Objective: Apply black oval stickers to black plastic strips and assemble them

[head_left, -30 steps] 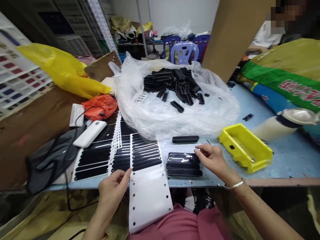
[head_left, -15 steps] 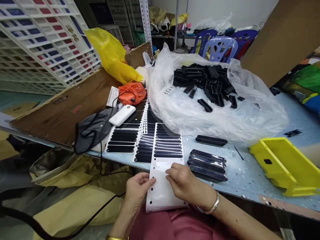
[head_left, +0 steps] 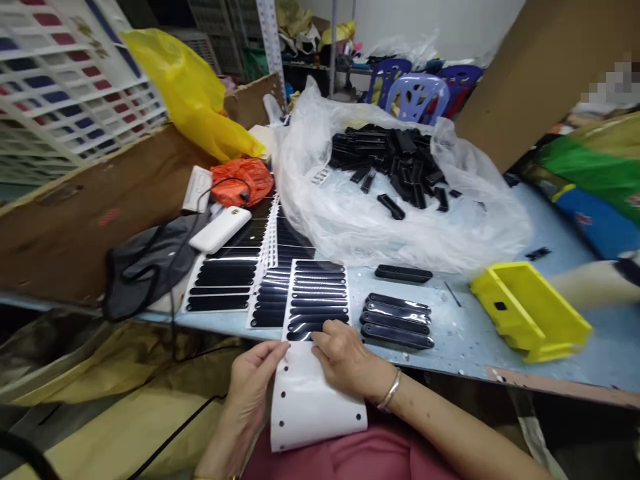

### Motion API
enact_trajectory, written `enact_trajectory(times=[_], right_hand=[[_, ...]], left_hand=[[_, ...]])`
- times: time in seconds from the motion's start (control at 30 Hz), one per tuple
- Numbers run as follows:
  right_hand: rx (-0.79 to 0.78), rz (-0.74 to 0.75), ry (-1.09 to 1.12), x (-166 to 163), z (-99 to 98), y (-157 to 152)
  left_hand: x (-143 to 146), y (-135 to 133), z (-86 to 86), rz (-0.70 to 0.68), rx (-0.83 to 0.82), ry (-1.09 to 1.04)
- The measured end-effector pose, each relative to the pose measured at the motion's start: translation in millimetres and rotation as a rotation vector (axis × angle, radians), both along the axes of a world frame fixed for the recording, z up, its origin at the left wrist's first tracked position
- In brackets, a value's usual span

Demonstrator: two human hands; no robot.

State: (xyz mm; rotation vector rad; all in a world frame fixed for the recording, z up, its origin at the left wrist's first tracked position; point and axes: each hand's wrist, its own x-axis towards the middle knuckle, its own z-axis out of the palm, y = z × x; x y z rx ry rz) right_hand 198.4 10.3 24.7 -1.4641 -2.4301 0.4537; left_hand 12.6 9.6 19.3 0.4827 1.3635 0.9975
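Note:
A white backing sheet with rows of glossy black strip stickers (head_left: 319, 390) hangs over the table edge toward my lap. My left hand (head_left: 254, 380) pinches its left margin between thumb and fingers. Curled closed, my right hand (head_left: 345, 357) rests on the sheet, fingertips at the lowest black strip. Whatever those fingertips grip is hidden. Several long black plastic pieces (head_left: 397, 320) lie side by side to the right, and a single textured black piece (head_left: 404, 273) lies behind them. More sticker sheets (head_left: 220, 285) are on the left.
A clear plastic bag (head_left: 340, 230) holds a heap of black parts (head_left: 385, 157). To the right are a yellow bin (head_left: 530, 310) and another person's blurred arm (head_left: 595, 287). A white device (head_left: 220, 230), cable, grey cloth (head_left: 145, 260) and orange bag (head_left: 243, 181) sit left.
The view has shifted, so the table's things appear further left. My hands are now closer to the lowest black strip. More of the other person's arm shows beside the yellow bin.

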Motion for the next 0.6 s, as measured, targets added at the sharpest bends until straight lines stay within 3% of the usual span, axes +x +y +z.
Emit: enact_trajectory(times=[0.27, 0.43, 0.6], right_hand=[[0.025, -0.049, 0.008, 3.2, -1.2, 5.1], [0.053, -0.096, 0.146, 5.1, -5.4, 8.8], [0.068, -0.045, 0.165, 2.5, -10.4, 5.5]], left_hand=[[16.1, 17.9, 5.8, 0.058, -0.045, -0.045], [16.3, 14.0, 17.2, -0.011, 0.022, -0.051], [14.4, 12.7, 11.2, 0.008, 0.011, -0.129]])
